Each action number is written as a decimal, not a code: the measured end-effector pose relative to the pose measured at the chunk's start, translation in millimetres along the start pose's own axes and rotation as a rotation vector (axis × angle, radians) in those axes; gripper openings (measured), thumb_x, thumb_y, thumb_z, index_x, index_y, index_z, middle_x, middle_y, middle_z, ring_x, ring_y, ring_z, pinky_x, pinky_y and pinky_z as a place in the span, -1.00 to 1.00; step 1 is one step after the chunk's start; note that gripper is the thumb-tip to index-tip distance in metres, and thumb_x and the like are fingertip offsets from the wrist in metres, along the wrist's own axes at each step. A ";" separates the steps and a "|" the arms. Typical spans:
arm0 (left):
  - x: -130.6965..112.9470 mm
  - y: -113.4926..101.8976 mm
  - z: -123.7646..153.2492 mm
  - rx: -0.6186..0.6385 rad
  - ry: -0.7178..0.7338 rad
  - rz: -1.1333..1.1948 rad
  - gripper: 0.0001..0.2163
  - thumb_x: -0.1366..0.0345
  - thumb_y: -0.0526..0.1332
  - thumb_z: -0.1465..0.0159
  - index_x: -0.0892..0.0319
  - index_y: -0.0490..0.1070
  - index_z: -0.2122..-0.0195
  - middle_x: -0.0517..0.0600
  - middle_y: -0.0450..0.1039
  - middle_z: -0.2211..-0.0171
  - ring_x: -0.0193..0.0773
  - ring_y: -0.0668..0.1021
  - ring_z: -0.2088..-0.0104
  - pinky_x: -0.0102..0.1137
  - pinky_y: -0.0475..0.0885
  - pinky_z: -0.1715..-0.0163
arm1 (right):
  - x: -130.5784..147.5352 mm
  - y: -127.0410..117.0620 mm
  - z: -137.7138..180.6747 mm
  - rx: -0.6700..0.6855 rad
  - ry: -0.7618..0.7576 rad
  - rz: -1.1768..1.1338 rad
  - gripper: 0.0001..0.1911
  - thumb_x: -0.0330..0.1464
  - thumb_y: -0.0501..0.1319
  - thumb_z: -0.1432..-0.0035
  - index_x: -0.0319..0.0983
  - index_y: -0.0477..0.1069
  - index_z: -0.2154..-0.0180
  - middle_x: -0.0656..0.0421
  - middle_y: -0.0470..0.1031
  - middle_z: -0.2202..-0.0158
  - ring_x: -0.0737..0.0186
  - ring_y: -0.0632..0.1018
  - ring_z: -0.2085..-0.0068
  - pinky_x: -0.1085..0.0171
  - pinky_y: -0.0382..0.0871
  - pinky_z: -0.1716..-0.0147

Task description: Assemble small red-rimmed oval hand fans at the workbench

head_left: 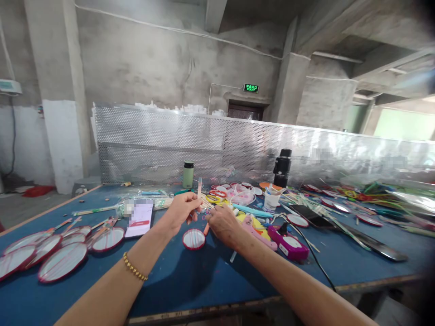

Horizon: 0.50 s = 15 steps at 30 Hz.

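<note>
My left hand (183, 209) is closed, with a short flat stick (200, 186) standing upright between its fingers; the stick's top end looks pale and translucent. Close by on the right, my right hand (222, 224) reaches down with bent fingers to several thin wooden sticks (206, 204). Whatever its fingertips hold is hidden. Below and between both hands lies a small round white disc (193, 240) with a red rim, an orange handle (206, 229) at its side. A pink glue gun (255, 230) and a purple device (288, 244) lie right of my right hand.
Several red-rimmed discs (63, 262) on sticks overlap at the left, near a lit phone (141, 217). A green bottle (188, 175), white cup (272, 199) and black thermos (282, 168) stand behind. A dark cable (316, 260) crosses the table's right side; perforated metal panels (152, 140) border the back.
</note>
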<state>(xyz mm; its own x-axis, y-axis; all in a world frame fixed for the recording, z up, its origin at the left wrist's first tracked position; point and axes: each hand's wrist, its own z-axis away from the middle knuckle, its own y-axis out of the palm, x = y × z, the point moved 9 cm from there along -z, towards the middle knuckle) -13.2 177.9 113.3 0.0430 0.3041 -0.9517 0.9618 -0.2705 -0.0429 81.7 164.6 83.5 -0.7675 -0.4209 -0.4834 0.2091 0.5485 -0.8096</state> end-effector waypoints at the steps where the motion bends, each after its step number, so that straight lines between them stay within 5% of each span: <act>1: -1.0 1.1 0.3 0.010 0.013 0.003 -0.81 0.20 0.22 -0.17 0.21 0.30 0.45 -0.08 0.39 0.51 -0.49 0.39 0.70 -0.57 0.11 0.77 | 4.8 3.5 -3.0 0.002 -0.044 -0.002 -0.86 -0.42 0.15 -0.24 -0.24 0.49 0.29 0.06 0.51 0.28 0.10 0.46 0.20 0.14 0.20 0.20; 9: 8.0 6.4 -2.9 0.015 0.023 -0.002 -0.78 0.15 0.23 -0.13 0.20 0.30 0.47 -0.09 0.40 0.53 -0.48 0.39 0.72 -0.56 0.12 0.79 | 23.8 20.2 -5.1 -0.048 -0.225 0.050 -0.87 -0.45 0.18 -0.23 -0.25 0.43 0.39 0.15 0.47 0.35 0.16 0.44 0.23 0.16 0.22 0.14; 12: 13.6 1.9 -7.4 -0.031 0.021 -0.002 -0.76 0.12 0.25 -0.10 0.21 0.32 0.45 -0.10 0.41 0.55 -0.47 0.38 0.73 -0.56 0.09 0.81 | 17.6 3.6 2.0 -0.168 -0.251 0.019 -0.90 -0.47 0.13 -0.26 -0.25 0.39 0.32 0.18 0.46 0.36 0.21 0.43 0.29 0.19 0.21 0.17; 15: 19.2 -4.3 -12.5 -0.090 0.023 0.006 -0.72 0.08 0.27 -0.07 0.20 0.32 0.43 -0.11 0.41 0.60 -0.45 0.36 0.76 -0.55 0.09 0.82 | -8.0 -28.8 12.1 -0.366 -0.098 -0.113 -0.87 -0.49 0.07 -0.25 -0.25 0.35 0.35 0.19 0.43 0.42 0.28 0.41 0.39 0.26 0.20 0.30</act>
<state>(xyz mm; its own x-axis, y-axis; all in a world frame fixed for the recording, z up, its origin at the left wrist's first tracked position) -13.2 196.4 99.0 0.0541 0.3236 -0.9446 0.9818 -0.1898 -0.0088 89.1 143.4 106.6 -0.7081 -0.5511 -0.4415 -0.1170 0.7082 -0.6963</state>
